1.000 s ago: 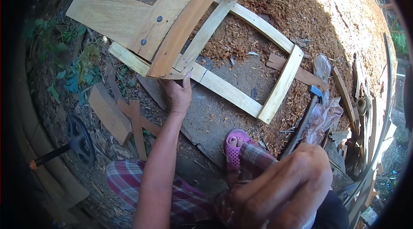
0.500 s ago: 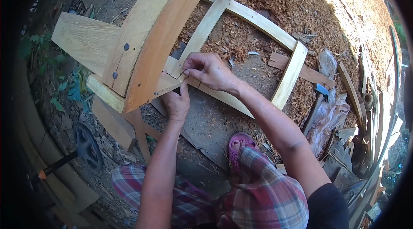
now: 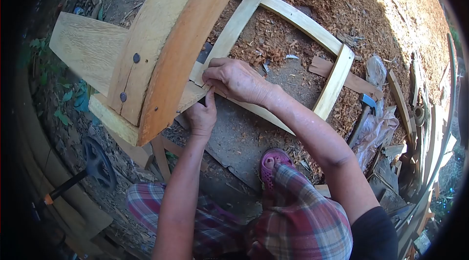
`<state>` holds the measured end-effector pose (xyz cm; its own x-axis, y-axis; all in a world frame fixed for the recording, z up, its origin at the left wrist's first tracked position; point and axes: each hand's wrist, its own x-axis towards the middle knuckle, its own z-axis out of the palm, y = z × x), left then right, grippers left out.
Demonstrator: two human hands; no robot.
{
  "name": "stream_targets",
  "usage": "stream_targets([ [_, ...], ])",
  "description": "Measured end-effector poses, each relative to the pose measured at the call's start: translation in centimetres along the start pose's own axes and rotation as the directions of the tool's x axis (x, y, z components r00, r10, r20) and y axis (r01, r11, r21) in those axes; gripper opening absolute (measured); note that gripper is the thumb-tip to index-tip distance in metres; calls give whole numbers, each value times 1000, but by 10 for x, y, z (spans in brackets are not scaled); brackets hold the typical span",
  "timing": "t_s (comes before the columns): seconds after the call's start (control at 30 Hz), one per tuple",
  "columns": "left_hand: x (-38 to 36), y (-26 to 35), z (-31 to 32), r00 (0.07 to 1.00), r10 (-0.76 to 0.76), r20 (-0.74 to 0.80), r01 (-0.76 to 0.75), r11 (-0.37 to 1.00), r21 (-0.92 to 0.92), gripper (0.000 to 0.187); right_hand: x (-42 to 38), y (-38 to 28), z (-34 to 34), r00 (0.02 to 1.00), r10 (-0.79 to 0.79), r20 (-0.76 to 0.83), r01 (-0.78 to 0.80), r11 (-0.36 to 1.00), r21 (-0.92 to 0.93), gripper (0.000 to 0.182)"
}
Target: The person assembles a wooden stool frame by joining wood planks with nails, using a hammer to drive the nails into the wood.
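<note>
My right hand [image 3: 240, 82] is closed with bent fingers over a corner joint of the pale wooden frame [image 3: 237, 24]. Whatever its fingertips pinch is hidden behind the knuckles. Just below, my left hand [image 3: 201, 117] grips the end of a short wooden rail [image 3: 191, 97], its thumb pointing up near the right fingertips and its other fingers out of sight behind the wood. A thick curved wooden piece [image 3: 183, 40] rises beside both hands. Two dark round bolt heads [image 3: 137, 58] and a crack show on its pale side.
A blue-headed hammer [image 3: 367, 101] lies at the right beside crumpled clear plastic [image 3: 379, 130]. Wood shavings [image 3: 376, 20] cover the ground beyond the frame. Scrap boards [image 3: 403, 103] lie farther right. A black spoked wheel [image 3: 100, 164] is at lower left.
My right hand has rolled over the joint, its fingers curling in so the pinch is now hidden. My left hand keeps its hold. The view has shifted slightly.
</note>
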<state>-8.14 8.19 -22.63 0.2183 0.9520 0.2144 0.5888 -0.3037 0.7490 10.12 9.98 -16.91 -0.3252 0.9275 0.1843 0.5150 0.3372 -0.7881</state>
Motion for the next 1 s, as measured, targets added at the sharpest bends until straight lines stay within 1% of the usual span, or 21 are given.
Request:
stream_targets([
  [0.03, -1, -1, 0, 1000, -2, -2, 2, 1000, -3, 63, 0, 0, 1, 1000, 1, 4, -1, 1000, -2, 13],
  [0.1, -2, -2, 0, 1000, 14, -6, -14, 999, 51, 63, 0, 1, 4, 1000, -26, 1, 26, 998, -55, 14],
  [0.13, -1, 0, 0, 1000, 13, -7, -13, 999, 46, 63, 0, 1, 3, 1000, -24, 4, 24, 998, -59, 14],
  [0.2, 1, 3, -1, 1000, 29, -8, -29, 999, 27, 61, -1, 1, 2, 999, 1, -43, 1, 999, 34, 14],
  [0.33, 1, 2, -1, 1000, -17, 6, 18, 1000, -17, 60, 4, -1, 3, 1000, 3, -31, -2, 1000, 23, 14],
  [0.43, 0, 5, -1, 999, -39, 16, 40, 998, -48, 58, 4, 2, 5, 999, -34, -12, 33, 999, -23, 13],
  [0.5, 0, 9, -1, 999, -43, -11, 43, 999, 14, 58, 5, 5, 8, 998, -57, -24, 56, 998, -32, 14],
  [0.53, 1, 11, -2, 999, -41, -15, 42, 999, 13, 58, 6, 3, 6, 998, -59, -24, 59, 998, -35, 14],
  [0.63, 4, 15, -5, 999, -36, -21, 35, 999, -40, 58, 5, -1, 4, 999, -42, 2, 42, 996, -80, 14],
  [0.7, 8, 19, -10, 987, -153, 50, 161, 957, -242, 58, 5, 0, 4, 999, -36, 12, 37, 994, -102, 13],
  [0.73, 8, 16, -8, 987, -150, 53, 159, 957, -242, 58, 3, 0, 4, 999, -34, 9, 35, 994, -103, 13],
  [0.8, 9, 7, -7, 999, -16, -34, 14, 998, -54, 55, 0, 1, 2, 998, 4, -59, 0, 998, 66, 11],
  [0.83, 11, 8, -8, 999, -16, -38, 14, 999, -50, 55, -1, 2, 2, 998, -1, -59, 5, 998, 68, 11],
  [0.9, 11, 11, -9, 990, 120, -75, -112, 988, 105, 52, -7, 3, 4, 994, 6, -108, 9, 991, 134, 11],
  [0.97, 9, 11, -7, 988, 123, -91, -112, 987, 118, 52, -9, 7, 7, 992, -7, -127, 24, 991, 131, 11],
  [1.0, 9, 11, -5, 986, 128, -107, -114, 985, 127, 52, -9, 9, 8, 986, 16, -168, 7, 991, 135, 11],
])
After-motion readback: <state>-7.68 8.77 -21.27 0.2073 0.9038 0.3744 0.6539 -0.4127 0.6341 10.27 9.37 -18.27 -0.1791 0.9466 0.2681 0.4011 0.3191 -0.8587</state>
